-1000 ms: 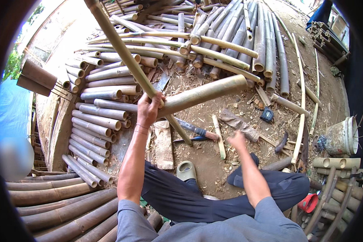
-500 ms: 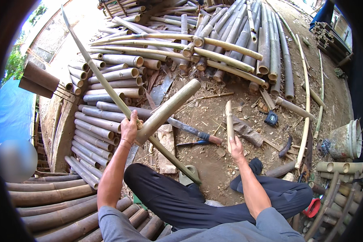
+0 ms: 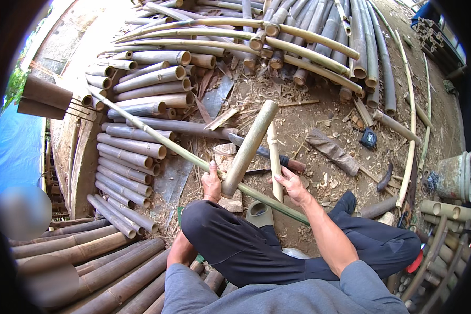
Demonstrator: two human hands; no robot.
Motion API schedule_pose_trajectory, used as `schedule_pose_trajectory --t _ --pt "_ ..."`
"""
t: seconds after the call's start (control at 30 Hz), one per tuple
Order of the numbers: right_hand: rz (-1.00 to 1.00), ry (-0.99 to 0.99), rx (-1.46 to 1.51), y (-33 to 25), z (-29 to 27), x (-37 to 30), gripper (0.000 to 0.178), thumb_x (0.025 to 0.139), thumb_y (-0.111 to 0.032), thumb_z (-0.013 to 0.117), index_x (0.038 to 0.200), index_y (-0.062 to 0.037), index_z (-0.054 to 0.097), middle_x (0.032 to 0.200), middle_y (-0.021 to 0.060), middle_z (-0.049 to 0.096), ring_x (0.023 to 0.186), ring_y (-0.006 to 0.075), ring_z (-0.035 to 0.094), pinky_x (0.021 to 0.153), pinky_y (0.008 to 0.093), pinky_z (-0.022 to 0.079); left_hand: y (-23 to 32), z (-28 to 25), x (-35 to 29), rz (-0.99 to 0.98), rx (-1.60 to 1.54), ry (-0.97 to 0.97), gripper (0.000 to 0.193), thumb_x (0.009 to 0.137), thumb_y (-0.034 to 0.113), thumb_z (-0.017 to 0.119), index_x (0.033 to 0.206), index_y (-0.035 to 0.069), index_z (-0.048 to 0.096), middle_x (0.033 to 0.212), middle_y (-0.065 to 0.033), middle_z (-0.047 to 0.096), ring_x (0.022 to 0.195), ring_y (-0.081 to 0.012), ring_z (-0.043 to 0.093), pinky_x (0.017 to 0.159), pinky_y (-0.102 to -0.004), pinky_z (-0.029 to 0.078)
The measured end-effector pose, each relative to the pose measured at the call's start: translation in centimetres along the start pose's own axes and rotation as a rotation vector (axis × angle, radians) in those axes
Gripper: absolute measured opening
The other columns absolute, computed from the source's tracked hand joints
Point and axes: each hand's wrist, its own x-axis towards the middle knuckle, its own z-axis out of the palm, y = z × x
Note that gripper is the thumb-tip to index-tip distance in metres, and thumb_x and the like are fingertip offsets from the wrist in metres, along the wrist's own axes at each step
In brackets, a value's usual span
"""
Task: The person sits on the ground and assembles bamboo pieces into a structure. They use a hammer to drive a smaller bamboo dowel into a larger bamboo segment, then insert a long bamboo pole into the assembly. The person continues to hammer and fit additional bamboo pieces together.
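My left hand (image 3: 211,184) is closed round a long, thin green bamboo pole (image 3: 167,142), beside the lower end of a short, thick bamboo tube (image 3: 251,146). The pole slants from the far left down across my lap. It crosses the tube near its lower end; I cannot tell whether it passes through it. My right hand (image 3: 294,187) grips a pale bamboo stick (image 3: 273,154) between thumb and fingers, held nearly upright just right of the tube. Behind these, a large knife with a wooden handle (image 3: 296,165) lies on the ground, its blade partly covered by the tube and stick.
Stacked bamboo tubes (image 3: 133,145) line the left. More bamboo poles (image 3: 361,42) are heaped at the back. A tape measure (image 3: 368,138), a brown sheath-like piece (image 3: 332,152) and a curved dark handle (image 3: 385,177) lie among shavings on the right. A dirty bucket (image 3: 451,177) stands at the far right.
My left hand has moved right and lower with the pole and tube, and the pole now lies flatter. My right hand has brought the stick left, close to the tube.
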Motion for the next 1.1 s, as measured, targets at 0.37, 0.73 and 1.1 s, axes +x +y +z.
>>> schedule_pose_trajectory --t 0.37,0.73,1.1 --pt "0.205 -0.011 -0.135 1.7 -4.3 -0.1 0.065 0.095 -0.04 0.065 0.152 -0.0224 0.038 0.108 0.0014 0.066 0.099 0.013 0.061 0.075 0.0357 0.055 -1.0 2.6 -2.2 -0.01 -0.043 -0.009 0.073 0.096 0.064 0.05 0.074 -0.005 0.06 0.065 -0.0074 0.055 0.062 -0.0161 0.043 0.058 -0.0372 0.038" --pt "0.179 -0.054 0.044 4.7 -6.5 -1.9 0.061 0.097 -0.03 0.065 0.149 -0.0092 0.041 0.109 0.0049 0.065 0.096 0.0123 0.061 0.085 0.031 0.052 -0.8 3.3 -2.9 -0.145 -0.061 0.014 0.068 0.096 0.064 0.049 0.084 -0.002 0.064 0.076 -0.0081 0.062 0.069 -0.0168 0.054 0.067 -0.0325 0.046" --pt "0.221 -0.173 0.38 5.7 -7.0 -1.4 0.062 0.097 -0.024 0.064 0.15 -0.0108 0.036 0.109 0.0087 0.062 0.094 0.0176 0.061 0.086 0.034 0.053 0.1 4.0 -3.6 -0.105 -0.249 -0.032 0.066 0.097 0.062 0.048 0.09 -0.001 0.065 0.082 -0.0102 0.067 0.073 -0.017 0.059 0.072 -0.0301 0.049"
